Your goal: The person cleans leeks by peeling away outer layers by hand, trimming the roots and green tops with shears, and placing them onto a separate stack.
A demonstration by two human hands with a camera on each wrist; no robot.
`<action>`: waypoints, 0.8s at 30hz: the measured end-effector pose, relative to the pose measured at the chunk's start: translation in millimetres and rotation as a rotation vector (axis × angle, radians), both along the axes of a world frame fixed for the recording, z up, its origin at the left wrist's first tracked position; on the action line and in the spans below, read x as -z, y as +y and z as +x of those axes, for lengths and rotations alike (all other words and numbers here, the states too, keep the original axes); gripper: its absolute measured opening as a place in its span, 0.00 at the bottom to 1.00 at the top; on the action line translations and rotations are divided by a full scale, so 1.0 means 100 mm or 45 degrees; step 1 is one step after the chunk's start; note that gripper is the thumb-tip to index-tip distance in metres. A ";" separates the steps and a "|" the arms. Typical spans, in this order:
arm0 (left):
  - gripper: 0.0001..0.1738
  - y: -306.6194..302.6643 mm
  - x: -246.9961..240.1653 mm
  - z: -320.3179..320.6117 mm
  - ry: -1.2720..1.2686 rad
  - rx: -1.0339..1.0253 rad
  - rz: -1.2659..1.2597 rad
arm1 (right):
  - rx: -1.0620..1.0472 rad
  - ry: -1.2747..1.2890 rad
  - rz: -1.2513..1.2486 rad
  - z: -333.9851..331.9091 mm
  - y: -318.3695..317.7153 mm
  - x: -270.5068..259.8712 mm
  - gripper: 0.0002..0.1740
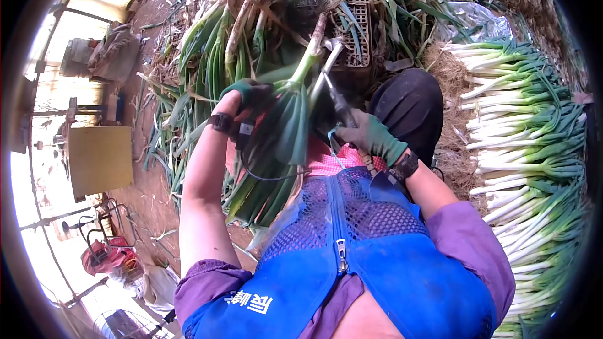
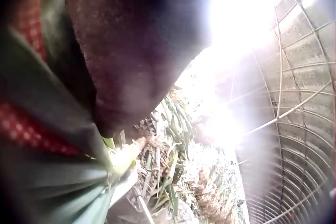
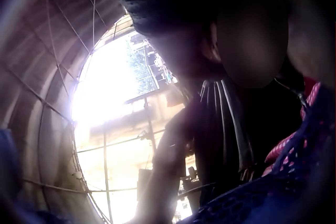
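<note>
My left hand [image 1: 252,95], in a dark green glove, holds a leek [image 1: 301,74] by its leafy part. The leek's brown root end points up and away, and its green leaves [image 1: 292,127] fan down toward my lap. In the left wrist view the pale stem [image 2: 123,161] shows just past the hand. My right hand [image 1: 377,137], in a green glove, grips an air blow gun [image 1: 342,108] with a dark body and thin metal nozzle. Its nozzle points up at the stalks beside the leek. The right wrist view is too dark to show the fingers.
Trimmed white-and-green leeks [image 1: 515,150] lie in a long row at the right. Untrimmed leeks [image 1: 210,56] are heaped at the left front. A plastic crate [image 1: 358,28] stands ahead, with loose leaves around it. My bent knee [image 1: 408,103] is beside the right hand.
</note>
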State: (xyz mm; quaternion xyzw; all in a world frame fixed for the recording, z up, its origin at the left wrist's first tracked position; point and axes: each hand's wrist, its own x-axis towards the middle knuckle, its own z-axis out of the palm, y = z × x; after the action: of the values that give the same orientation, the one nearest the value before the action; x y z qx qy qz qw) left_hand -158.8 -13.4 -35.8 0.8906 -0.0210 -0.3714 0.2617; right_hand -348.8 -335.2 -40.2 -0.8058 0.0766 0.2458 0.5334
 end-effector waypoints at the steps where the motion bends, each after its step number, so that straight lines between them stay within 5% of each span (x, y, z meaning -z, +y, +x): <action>1: 0.33 -0.12 -0.11 -0.01 -0.017 0.043 0.096 | -0.020 -0.069 -0.059 -0.02 -0.03 -0.08 0.26; 7: 0.28 -0.43 -0.49 -0.03 0.013 0.220 0.402 | -0.092 -0.119 0.019 -0.03 0.03 0.04 0.32; 9: 0.26 -0.46 -0.55 -0.06 0.146 0.144 0.305 | -0.025 0.045 0.107 0.19 -0.02 0.14 0.33; 14: 0.25 -0.48 -0.53 -0.30 0.341 -0.028 -0.155 | 0.043 -0.121 0.147 0.77 0.09 0.35 0.30; 17: 0.25 -0.50 -0.45 -0.36 0.146 0.149 -0.059 | 0.119 0.091 0.056 1.22 -0.03 0.35 0.32; 24: 0.22 -0.48 -0.61 -0.51 0.137 0.211 0.055 | -0.124 -0.110 -0.112 0.61 0.03 0.14 0.37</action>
State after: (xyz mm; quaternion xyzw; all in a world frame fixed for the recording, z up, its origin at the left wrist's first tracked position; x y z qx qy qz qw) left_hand -210.3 -61.2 25.2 0.8700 -0.0722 -0.4395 0.2115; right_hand -288.0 -332.6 -54.6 -0.8410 0.0248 0.2327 0.4877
